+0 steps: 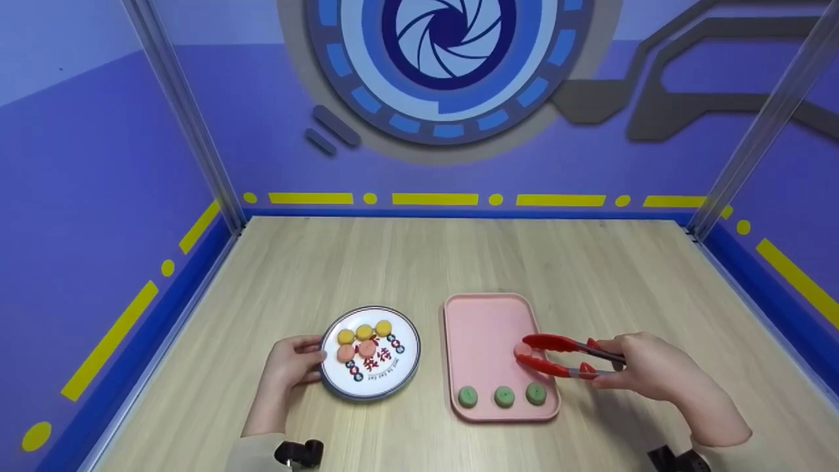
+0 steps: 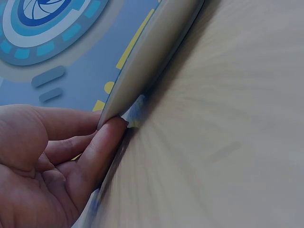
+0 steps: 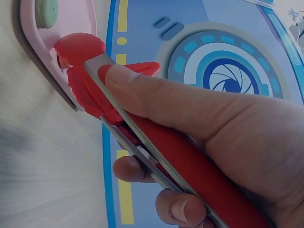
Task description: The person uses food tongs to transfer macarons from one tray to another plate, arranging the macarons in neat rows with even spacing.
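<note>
My left hand (image 1: pixel 288 364) pinches the left rim of a round white plate (image 1: pixel 401 368) between thumb and fingers, and the left wrist view shows the plate's underside (image 2: pixel 142 61) tipped toward the camera. Three yellow macaron-like pieces (image 1: pixel 364 332) and two pink ones (image 1: pixel 367 348) lie on the plate. My right hand (image 1: pixel 655 367) grips red-tipped tongs (image 1: pixel 554 341). Their tips stand around a pink macaron-like piece (image 1: pixel 522 350) at the right side of the pink tray (image 1: pixel 482 341). In the right wrist view the red tips (image 3: pixel 80 47) mostly hide this piece.
Three green macaron-like pieces (image 1: pixel 504 396) sit in a row along the tray's near edge. Bare wooden tabletop (image 1: pixel 432 262) surrounds tray and plate. Blue-purple panels (image 1: pixel 432 170) bound the table at the back and both sides, with metal posts (image 1: pixel 190 118) at the corners.
</note>
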